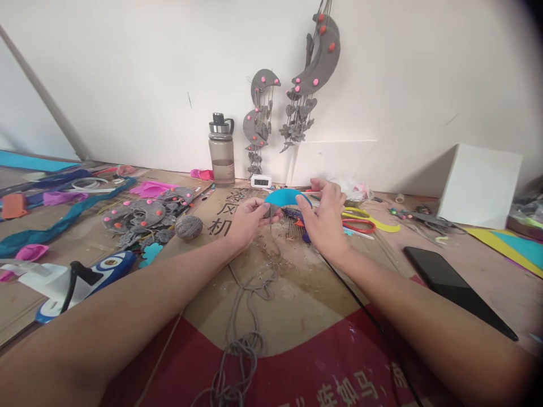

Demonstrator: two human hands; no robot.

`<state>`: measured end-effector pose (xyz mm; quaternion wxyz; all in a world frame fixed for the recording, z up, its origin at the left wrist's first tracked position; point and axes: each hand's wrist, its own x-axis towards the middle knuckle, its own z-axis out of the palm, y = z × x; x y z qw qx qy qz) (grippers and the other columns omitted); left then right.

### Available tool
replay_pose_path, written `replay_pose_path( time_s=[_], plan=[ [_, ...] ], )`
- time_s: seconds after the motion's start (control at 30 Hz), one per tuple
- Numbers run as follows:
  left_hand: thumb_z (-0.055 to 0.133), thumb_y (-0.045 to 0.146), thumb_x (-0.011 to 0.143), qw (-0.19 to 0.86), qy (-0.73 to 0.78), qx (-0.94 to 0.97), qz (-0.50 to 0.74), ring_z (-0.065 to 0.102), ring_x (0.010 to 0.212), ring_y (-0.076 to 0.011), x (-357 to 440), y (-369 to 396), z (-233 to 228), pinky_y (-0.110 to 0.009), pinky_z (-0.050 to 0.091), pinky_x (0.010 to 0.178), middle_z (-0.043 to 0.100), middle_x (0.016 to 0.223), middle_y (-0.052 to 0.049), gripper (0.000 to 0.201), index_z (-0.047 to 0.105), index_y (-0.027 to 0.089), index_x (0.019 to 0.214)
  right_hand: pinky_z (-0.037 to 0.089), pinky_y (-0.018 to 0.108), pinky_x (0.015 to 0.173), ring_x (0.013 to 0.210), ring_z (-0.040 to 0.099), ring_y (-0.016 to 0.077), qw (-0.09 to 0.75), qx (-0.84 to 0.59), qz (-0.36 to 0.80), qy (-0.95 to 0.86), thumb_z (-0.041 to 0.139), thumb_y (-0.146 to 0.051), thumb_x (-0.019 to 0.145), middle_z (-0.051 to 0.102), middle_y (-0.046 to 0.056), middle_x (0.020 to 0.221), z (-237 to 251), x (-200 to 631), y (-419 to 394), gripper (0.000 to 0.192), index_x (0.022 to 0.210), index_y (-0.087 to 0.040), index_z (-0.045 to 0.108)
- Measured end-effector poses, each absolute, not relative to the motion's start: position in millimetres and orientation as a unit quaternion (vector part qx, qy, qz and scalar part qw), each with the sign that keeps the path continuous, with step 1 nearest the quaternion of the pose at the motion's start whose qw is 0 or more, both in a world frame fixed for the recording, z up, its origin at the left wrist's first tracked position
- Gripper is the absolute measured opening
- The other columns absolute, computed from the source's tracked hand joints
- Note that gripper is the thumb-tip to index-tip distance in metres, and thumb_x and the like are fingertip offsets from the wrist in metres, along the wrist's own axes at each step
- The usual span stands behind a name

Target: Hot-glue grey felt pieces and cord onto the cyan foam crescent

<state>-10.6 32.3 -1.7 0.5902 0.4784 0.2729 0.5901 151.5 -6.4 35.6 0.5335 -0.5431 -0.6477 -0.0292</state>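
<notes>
Both of my hands hold a blue crescent-shaped piece above the cardboard-covered table. My left hand pinches its left tip, where grey yarn is wrapped. My right hand grips its right side. Grey yarn trails from the piece toward me and lies in a loose tangle on the cardboard. A ball of grey yarn rests to the left of my left hand.
Yarn-wrapped grey crescents with pink dots lie at left; finished ones hang on the wall. A water bottle, small clock, scissors, black phone, glue gun and white box surround the work area.
</notes>
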Motion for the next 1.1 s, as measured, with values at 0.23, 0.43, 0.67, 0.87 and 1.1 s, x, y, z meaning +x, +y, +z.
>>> replay_pose_path(
  time_s=[0.23, 0.43, 0.67, 0.87, 1.1],
  plan=[
    [0.071, 0.027, 0.075, 0.663, 0.237, 0.506, 0.498, 0.071, 0.075, -0.0188, -18, 32, 1, -0.032, 0.057, 0.075, 0.073, 0.08, -0.012, 0.021, 0.055, 0.013, 0.075, 0.042, 0.027, 0.06, 0.061, 0.051, 0.0128, 0.508, -0.456, 0.366, -0.632, 0.055, -0.054, 0.079, 0.059, 0.0, 0.067, 32, 164, 19, 0.037, 0.077, -0.018, 0.063],
    [0.07, 0.027, 0.078, 0.674, 0.234, 0.493, 0.498, 0.071, 0.078, -0.0185, -21, 37, -2, -0.03, 0.057, 0.076, 0.072, 0.082, -0.012, 0.018, 0.058, 0.013, 0.077, 0.041, 0.026, 0.058, 0.058, 0.05, 0.0116, 0.525, -0.433, 0.366, -0.635, 0.054, -0.062, 0.078, 0.059, 0.001, 0.069, 27, 168, 24, 0.045, 0.077, -0.018, 0.061],
    [0.067, 0.022, 0.077, 0.598, 0.297, 0.403, 0.626, 0.069, 0.072, -0.0161, -23, 53, -9, -0.034, 0.056, 0.079, 0.07, 0.076, -0.008, 0.016, 0.055, 0.013, 0.072, 0.043, 0.031, 0.07, 0.072, 0.06, 0.0192, 0.341, -0.6, -0.008, -0.723, 0.042, -0.042, 0.091, 0.068, 0.009, 0.079, 42, 184, 16, 0.034, 0.082, -0.018, 0.065],
    [0.064, 0.019, 0.077, 0.58, 0.304, 0.385, 0.65, 0.068, 0.069, -0.0141, -24, 56, -12, -0.031, 0.055, 0.076, 0.068, 0.071, -0.005, 0.012, 0.054, 0.014, 0.076, 0.044, 0.032, 0.06, 0.064, 0.063, 0.0236, 0.086, -0.675, -0.066, -0.729, 0.05, -0.065, 0.082, 0.063, 0.013, 0.059, 23, 190, 23, 0.054, 0.055, -0.018, 0.059],
    [0.067, 0.019, 0.076, 0.585, 0.295, 0.385, 0.65, 0.068, 0.071, -0.0137, -23, 55, -10, -0.034, 0.055, 0.083, 0.07, 0.076, -0.006, 0.012, 0.056, 0.013, 0.077, 0.037, 0.027, 0.047, 0.049, 0.055, 0.0165, 0.141, -0.689, 0.044, -0.709, 0.062, -0.03, 0.072, 0.057, 0.005, 0.052, 16, 194, 29, 0.027, 0.05, -0.02, 0.053]
  ],
)
